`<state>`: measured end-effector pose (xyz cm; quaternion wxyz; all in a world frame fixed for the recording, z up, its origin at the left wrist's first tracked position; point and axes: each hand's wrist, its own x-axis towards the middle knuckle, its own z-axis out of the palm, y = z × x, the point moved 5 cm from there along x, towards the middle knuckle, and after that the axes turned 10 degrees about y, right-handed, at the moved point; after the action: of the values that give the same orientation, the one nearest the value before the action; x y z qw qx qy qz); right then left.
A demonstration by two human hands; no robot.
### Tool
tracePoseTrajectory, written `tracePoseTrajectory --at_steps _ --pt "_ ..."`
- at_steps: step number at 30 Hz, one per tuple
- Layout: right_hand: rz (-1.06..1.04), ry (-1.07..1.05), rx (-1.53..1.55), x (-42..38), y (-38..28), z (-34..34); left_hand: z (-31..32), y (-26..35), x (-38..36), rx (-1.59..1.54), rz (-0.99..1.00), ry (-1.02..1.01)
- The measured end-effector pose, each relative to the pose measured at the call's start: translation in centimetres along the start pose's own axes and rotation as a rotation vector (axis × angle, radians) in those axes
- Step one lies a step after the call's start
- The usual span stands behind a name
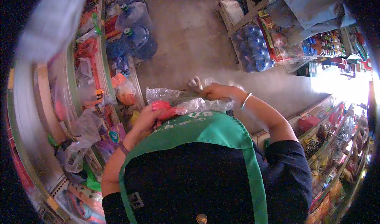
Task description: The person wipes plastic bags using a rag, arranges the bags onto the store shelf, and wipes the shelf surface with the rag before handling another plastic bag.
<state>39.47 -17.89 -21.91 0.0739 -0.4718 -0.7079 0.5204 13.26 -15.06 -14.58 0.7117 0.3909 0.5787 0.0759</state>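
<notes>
In front of the green apron (198, 131), a crinkled clear plastic bag (192, 104) stretches between my two hands. My left hand (147, 116) is closed on a bright red item (163, 109) at the bag's left end; what the item is cannot be made out. Over the bag's right part, my right hand (217, 91) has its fingers bent together beside a small pale, blurred object (195, 83). Whether the fingers grip that object or the plastic is unclear.
Shelves with bagged goods (85, 73) run along the left. Large water bottles (136, 36) stand at the upper left. Wrapped bottles (253, 47) sit at the upper right by a stall. More packed shelves (332, 144) line the lower right. Grey floor (186, 34) lies ahead.
</notes>
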Motion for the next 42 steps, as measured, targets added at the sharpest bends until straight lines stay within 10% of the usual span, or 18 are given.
tracePoseTrajectory --at_steps 1,4,7,9,10,11,14,16,20,24,28,31,34,39,41,42 --pt "0.339 -0.029 0.115 -1.8 3.2 0.6 0.0 0.1 0.0 -0.011 -0.01 0.007" --pt "0.405 -0.052 -0.363 -5.5 4.3 -4.3 0.3 1.4 -1.0 -0.032 -0.037 0.031" --pt "0.679 0.609 -0.367 -4.6 3.9 -13.2 0.5 2.1 -1.4 -0.014 -0.043 0.027" --pt "0.113 0.747 -0.048 -1.4 -5.1 -16.2 1.2 3.0 -1.6 0.004 -0.034 0.011" --pt "0.253 0.556 0.364 -0.1 -10.4 -14.8 1.4 3.1 -1.3 0.003 -0.023 0.018" --pt "-0.128 0.486 0.045 2.3 -13.9 -12.2 1.7 3.1 -1.0 0.002 -0.012 0.025" --pt "-0.606 0.193 0.368 4.4 -15.6 -1.0 1.1 0.1 0.9 0.032 0.051 0.039" --pt "-0.485 0.087 0.229 3.8 -10.0 -1.0 0.5 -1.2 1.3 0.062 0.082 -0.011" --pt "0.467 -0.131 -0.446 -7.1 9.9 0.7 -0.9 -1.0 0.5 -0.177 -0.017 0.066" --pt "0.65 0.259 -0.627 -12.9 16.7 -9.9 -1.1 0.5 0.0 0.089 0.126 0.073" --pt "0.179 1.016 0.268 -5.9 -6.6 -20.2 -0.6 -0.6 1.9 -0.025 0.004 -0.006" --pt "-0.3 0.603 0.05 -1.6 -19.6 -13.5 -0.1 -0.8 2.3 -0.029 -0.026 0.043" --pt "-0.515 0.287 0.336 0.1 -15.3 -2.9 0.4 1.3 1.1 -0.012 0.173 0.073" --pt "0.114 0.088 -0.415 -11.2 1.9 -0.3 -2.1 -2.3 1.2 -0.183 -0.035 0.124" --pt "0.473 -0.168 -0.37 -19.3 13.6 4.0 -2.7 -0.7 0.8 -0.276 0.019 0.194" --pt "0.52 0.035 -0.298 -19.5 14.7 1.4 -3.1 0.5 0.4 -0.311 0.085 0.232"
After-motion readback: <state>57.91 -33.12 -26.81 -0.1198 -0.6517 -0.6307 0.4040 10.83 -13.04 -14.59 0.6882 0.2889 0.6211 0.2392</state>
